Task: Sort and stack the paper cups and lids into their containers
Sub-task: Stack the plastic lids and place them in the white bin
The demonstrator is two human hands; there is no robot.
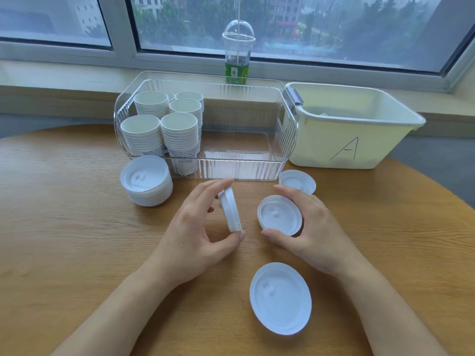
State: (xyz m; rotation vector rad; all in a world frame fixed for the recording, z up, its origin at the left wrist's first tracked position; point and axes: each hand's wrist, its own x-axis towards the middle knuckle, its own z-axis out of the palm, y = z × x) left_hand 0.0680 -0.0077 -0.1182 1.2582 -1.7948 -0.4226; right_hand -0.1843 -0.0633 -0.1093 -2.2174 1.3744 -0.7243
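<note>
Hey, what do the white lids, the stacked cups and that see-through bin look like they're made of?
White lids, like the one in the left hand, the lid: thin moulded plastic by the look, matte, with pressed sip marks. Stacked cups: probably paper, dull white with rolled rims and blue print. See-through bin: clear hard plastic, glossy and ribbed.

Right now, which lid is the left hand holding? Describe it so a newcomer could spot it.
Start at the clear bin holding the cup stacks. Just in front of it, the left hand pinches a white lid between thumb and fingers. It alone stands on edge; the other loose lids face upward.
</note>
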